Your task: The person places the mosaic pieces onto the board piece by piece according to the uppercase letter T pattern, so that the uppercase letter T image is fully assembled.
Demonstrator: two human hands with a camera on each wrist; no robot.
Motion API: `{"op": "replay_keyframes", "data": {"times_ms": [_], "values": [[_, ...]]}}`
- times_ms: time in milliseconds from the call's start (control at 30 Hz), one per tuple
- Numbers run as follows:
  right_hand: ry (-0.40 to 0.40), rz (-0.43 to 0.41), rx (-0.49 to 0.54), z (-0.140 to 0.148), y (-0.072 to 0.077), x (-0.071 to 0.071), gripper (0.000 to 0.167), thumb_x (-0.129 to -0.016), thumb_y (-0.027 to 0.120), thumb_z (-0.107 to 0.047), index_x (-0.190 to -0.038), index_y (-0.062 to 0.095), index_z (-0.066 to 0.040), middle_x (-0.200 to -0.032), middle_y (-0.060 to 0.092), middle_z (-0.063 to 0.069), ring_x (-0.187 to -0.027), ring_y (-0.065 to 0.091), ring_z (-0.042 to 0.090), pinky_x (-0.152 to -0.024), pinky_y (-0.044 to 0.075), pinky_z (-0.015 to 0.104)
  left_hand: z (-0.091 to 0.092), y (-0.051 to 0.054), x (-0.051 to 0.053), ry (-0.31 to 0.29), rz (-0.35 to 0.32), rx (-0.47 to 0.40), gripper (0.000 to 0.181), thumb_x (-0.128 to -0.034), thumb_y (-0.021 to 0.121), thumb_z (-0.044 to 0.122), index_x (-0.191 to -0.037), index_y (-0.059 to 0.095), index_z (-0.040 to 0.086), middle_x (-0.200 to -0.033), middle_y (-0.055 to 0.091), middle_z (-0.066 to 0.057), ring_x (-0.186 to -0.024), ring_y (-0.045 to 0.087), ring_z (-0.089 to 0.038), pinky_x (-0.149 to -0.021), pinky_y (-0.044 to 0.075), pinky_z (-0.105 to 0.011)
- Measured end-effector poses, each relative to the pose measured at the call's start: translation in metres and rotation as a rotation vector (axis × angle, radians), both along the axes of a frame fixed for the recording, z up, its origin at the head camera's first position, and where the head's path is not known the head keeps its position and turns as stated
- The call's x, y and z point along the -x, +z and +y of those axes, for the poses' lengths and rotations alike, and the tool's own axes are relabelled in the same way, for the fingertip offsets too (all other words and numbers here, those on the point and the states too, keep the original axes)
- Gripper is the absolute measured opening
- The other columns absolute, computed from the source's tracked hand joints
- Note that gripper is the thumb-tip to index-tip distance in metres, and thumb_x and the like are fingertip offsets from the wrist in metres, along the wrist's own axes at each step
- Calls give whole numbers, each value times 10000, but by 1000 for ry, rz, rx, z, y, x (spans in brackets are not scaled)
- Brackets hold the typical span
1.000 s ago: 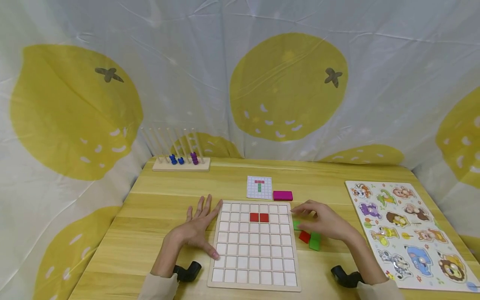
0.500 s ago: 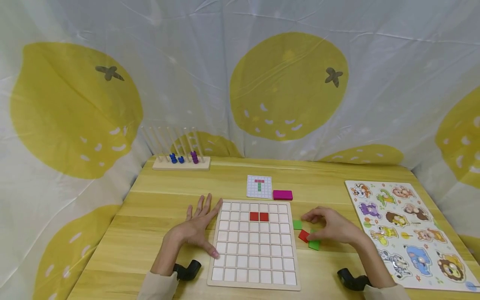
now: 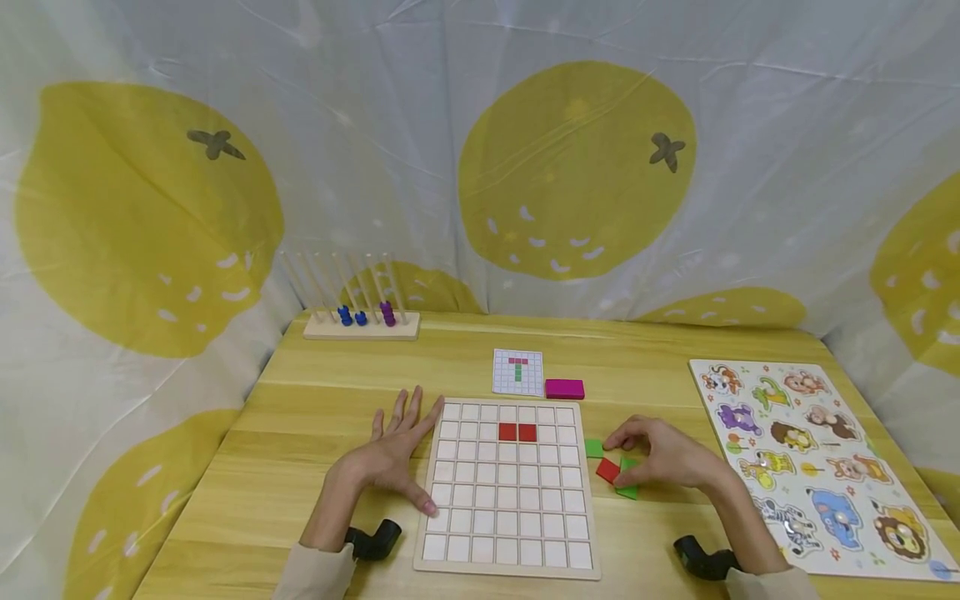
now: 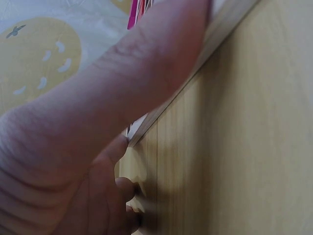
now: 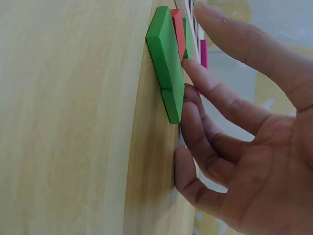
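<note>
My left hand (image 3: 388, 458) lies spread along the left side of a wooden grid board (image 3: 507, 571), its thumb and index fingertips at the edge. Two red square tiles (image 3: 517, 432) sit side by side in the board's second row. Right of the board, my right hand (image 3: 669, 454) hovers over loose tiles, thumb and index finger apart. One green tile (image 3: 594, 448) lies by the board, with a red tile (image 3: 607, 471) below it. Further green tiles (image 5: 165, 54) lie partly under the hand. In the right wrist view the index fingertip is close to the red tile; contact is unclear.
A pattern card (image 3: 517, 372) with a red and green T lies behind the board, beside a magenta block (image 3: 565, 389). A peg rack (image 3: 362, 327) with blue and purple pieces stands back left. An animal puzzle board (image 3: 817, 475) lies at the right.
My right hand has shifted rightward from the board's edge to above the red and green tiles, uncovering the nearest green tile. The left hand stays in place.
</note>
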State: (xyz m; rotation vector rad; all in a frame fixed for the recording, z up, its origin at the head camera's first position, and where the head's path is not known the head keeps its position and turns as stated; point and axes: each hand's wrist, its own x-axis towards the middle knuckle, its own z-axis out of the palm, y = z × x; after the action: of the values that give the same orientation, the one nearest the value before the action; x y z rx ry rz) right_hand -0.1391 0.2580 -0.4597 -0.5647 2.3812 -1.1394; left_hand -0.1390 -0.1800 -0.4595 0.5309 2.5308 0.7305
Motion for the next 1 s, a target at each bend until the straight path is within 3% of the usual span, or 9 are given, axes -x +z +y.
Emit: {"op": "replay_keyframes", "data": {"times_ms": [167, 567, 1000], "values": [[1, 12, -16, -5, 0, 0, 482, -765, 925, -229, -1131, 677, -36, -1157, 608, 92, -1009, 543, 175, -882, 531, 241, -1, 0, 0, -10, -4, -25, 1545, -530, 984, 515, -1669, 16, 125, -1680, -213, -291, -1551, -238, -498, -1202, -162, -744], [-17, 80, -54, -12, -4, -1, 445, -724, 944, -241, -1032, 671, -71, -1066, 581, 50, -939, 522, 132, -846, 519, 235, 0, 1, 0, 14, 3, 34, 1536, -544, 998, 457, -1670, 8, 122, -1686, -209, -272, -1561, -218, -486, -1218, -137, -731], [-44, 84, -87, -14, -3, -2, 328, -721, 939, -198, -919, 691, -113, -1024, 580, 33, -924, 555, 141, -854, 534, 227, -1, -1, 0, 13, 3, 31, 1536, -544, 996, 469, -1671, 10, 130, -1689, -208, -268, -1563, -219, -482, -1216, -139, -735]]}}
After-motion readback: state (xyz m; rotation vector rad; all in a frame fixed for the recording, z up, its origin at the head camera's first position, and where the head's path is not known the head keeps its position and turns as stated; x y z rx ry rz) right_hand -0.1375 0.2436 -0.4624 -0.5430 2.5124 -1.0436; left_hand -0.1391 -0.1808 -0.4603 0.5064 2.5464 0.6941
